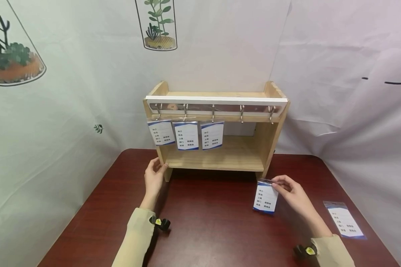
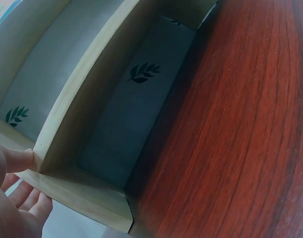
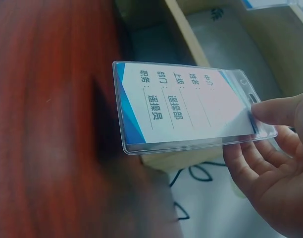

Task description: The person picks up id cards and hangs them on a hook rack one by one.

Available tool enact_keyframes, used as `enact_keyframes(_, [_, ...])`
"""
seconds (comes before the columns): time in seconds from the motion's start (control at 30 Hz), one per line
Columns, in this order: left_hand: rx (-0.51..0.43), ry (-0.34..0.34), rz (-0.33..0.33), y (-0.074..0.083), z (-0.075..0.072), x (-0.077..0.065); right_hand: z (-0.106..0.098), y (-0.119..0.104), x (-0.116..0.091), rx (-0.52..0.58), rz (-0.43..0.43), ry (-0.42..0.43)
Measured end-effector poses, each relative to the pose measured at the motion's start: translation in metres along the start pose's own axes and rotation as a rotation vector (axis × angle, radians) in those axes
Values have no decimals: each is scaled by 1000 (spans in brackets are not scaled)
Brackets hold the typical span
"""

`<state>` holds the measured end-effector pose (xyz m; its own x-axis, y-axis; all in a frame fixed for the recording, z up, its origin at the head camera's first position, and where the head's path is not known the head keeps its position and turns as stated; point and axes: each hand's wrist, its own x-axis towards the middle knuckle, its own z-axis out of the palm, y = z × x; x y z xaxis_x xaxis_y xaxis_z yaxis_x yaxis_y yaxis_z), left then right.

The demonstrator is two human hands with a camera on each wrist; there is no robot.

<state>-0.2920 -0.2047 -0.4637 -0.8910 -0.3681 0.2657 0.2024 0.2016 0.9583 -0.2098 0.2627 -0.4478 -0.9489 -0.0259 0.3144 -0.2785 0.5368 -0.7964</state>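
My right hand [image 1: 292, 193] pinches a clear-sleeved ID badge [image 1: 266, 197] by its slotted top end, thumb on the front and fingers behind. In the right wrist view the badge [image 3: 186, 106] is tilted, its printed face showing above the table. My left hand [image 1: 155, 177] grips the lower left side of a wooden shelf [image 1: 214, 163], thumb on the lower board's end and fingers round the outer edge. Along the shelf's top front runs a hook rail [image 1: 217, 99]. From its left hooks hang a left badge [image 1: 162, 133], a second badge [image 1: 186, 136] and a third badge [image 1: 212, 135].
Another badge [image 1: 345, 221] lies flat on the dark red table [image 1: 207, 222], near its right edge. On the rail, the fourth hook [image 1: 242, 114] and the rightmost hook [image 1: 271, 115] hold nothing. White patterned cloth [image 1: 70, 111] surrounds the table at the back and sides.
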Motion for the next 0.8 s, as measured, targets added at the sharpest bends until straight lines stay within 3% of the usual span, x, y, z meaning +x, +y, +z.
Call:
enact_keyframes(0.3, [1,4,12,2,3,0,-3,-25,11,10,-61,7])
enact_keyframes(0.8, [-4,-5,-3,0,-2,1,-18,-87,44,71,-173,33])
